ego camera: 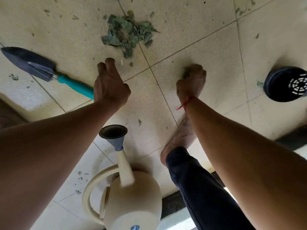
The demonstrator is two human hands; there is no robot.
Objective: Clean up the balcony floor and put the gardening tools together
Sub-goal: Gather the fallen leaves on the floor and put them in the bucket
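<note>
A heap of green-grey dried leaves (127, 34) lies on the beige tiled floor (191, 39) ahead of both hands. My left hand (110, 83) hovers just below the heap, its fingers extended toward it and holding nothing. My right hand (192, 80) is curled into a fist around a small clump of leaves, to the right of the heap. A trowel (48, 70) with a dark blade and a teal handle lies on the floor at the left, its handle end hidden behind my left hand. A cream watering can (131, 200) stands below my arms.
A dark round pot (285, 83) lies on its side at the right edge. Small leaf scraps (244, 11) are scattered over the tiles. My bare foot (179, 138) and dark trouser leg (199, 188) stand right of the watering can. A dark threshold strip (174, 205) runs along the bottom.
</note>
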